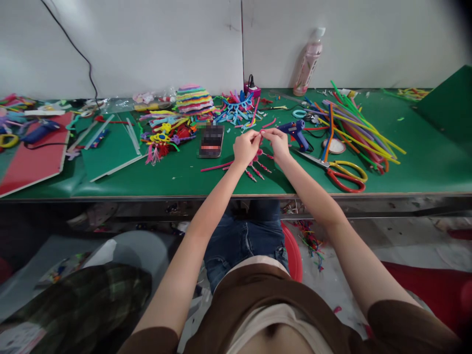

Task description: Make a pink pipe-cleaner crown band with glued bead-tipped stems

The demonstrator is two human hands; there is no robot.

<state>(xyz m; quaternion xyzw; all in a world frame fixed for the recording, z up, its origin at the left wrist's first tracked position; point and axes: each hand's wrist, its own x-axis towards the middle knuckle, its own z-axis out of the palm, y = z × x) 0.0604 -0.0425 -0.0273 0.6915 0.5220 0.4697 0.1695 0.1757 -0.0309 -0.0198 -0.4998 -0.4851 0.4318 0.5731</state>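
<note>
My left hand (245, 146) and my right hand (277, 142) meet above the green table (184, 174), both pinching one pink pipe cleaner piece (260, 156) with several short twisted ends hanging below the fingers. A long pink pipe cleaner (217, 167) lies on the table just left of my left hand. A blue glue gun (295, 132) rests right of my right hand.
Red and yellow scissors (344, 175) lie near the front right edge. A bundle of long coloured pipe cleaners (354, 129) fans out at the right. A phone (211, 140), stacked coloured shapes (194, 100), a pink bottle (309, 61) and foam sheets (110, 150) fill the back and left.
</note>
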